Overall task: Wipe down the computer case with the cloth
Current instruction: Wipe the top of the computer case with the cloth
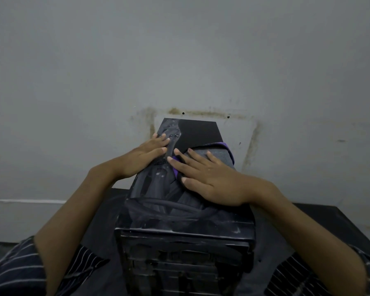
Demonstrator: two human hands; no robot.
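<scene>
Cloth, grey with a purple edge, is pressed flat onto the top of the computer case by the right hand, fingers spread straight. Left of it, the left hand is laid flat, fingers straight. The black case, streaked with pale dust, is stood on a dark table against a stained grey wall.

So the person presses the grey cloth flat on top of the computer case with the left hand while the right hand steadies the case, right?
Not quite: the hands are swapped. In the head view the right hand presses the grey cloth flat on top of the computer case, and the left hand steadies the case.
</scene>
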